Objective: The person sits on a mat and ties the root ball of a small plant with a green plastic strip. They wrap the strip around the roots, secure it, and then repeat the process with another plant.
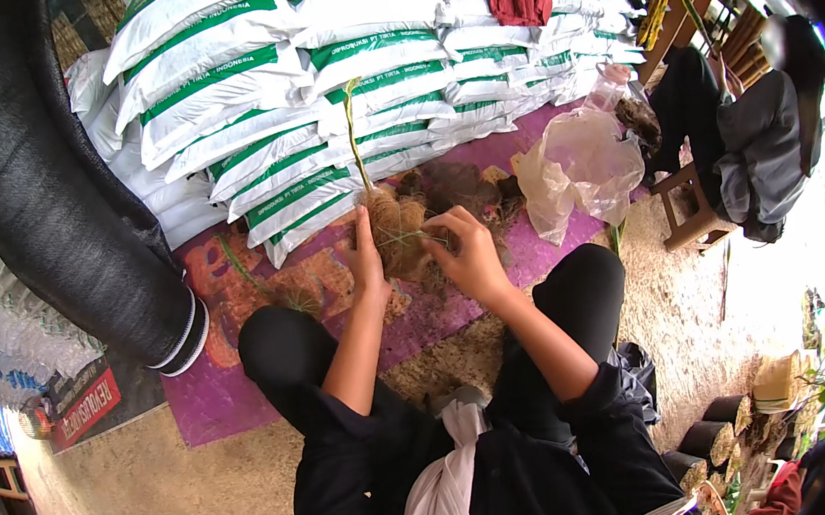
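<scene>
While gripped between both hands above the purple mat (244, 376), near its far edge: fibre-wrapped seedling (391, 225), stem upright. Left hand (366, 262) fingers closed around it; right hand (471, 256) fingers pinching green string (415, 237).

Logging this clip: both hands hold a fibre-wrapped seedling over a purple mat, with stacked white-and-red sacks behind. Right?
Not quite: the sacks are white with green bands, not red, as the head view shows. Both the left hand and right hand do hold the seedling over the purple mat.
</scene>
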A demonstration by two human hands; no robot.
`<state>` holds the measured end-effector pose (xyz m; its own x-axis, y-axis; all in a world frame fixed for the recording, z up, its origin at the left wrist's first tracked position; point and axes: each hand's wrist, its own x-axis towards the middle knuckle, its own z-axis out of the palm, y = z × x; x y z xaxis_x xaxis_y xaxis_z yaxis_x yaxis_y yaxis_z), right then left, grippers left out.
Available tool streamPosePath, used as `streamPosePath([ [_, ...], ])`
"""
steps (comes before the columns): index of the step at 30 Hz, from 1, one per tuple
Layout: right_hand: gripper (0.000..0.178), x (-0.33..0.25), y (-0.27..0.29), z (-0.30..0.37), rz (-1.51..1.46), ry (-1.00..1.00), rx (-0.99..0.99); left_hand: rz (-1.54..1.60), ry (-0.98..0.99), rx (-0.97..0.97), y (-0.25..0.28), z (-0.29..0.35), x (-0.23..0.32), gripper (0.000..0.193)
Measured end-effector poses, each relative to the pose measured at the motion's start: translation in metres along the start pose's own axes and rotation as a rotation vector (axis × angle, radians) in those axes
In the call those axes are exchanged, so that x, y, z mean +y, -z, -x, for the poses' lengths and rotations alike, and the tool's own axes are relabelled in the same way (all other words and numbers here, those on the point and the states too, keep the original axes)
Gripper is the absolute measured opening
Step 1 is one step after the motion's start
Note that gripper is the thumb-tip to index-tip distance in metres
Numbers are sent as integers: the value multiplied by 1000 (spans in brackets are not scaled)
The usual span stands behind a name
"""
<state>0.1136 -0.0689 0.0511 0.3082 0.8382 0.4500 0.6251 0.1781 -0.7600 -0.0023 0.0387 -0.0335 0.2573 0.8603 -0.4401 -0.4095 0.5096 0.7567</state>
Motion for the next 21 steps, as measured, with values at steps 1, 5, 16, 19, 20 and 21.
streamPosePath([
  [1, 17, -1, -5, -3, 38, 110, 35, -9, -8, 26, -1, 0, -1, 101],
  [5, 8, -3, -17, -8, 382, 241, -16, 0, -97, -29, -15, 17, 5, 77],
  [16, 11, -2, -12, -11, -512, -400, -241, -11, -163, 54, -26, 32, 13, 61],
  [19, 13, -8, 18, -11, -810, -838, -475, 10, -161, 83, -22, 23, 9, 64],
  [20, 13, -3, 24, -8, -755, -831, -494, 3, -148, 98, -17, 15, 7, 65],
  [21, 12, -4, 29, -6, -701, -827, -512, -6, -132, 114, -19, 14, 9, 65],
])
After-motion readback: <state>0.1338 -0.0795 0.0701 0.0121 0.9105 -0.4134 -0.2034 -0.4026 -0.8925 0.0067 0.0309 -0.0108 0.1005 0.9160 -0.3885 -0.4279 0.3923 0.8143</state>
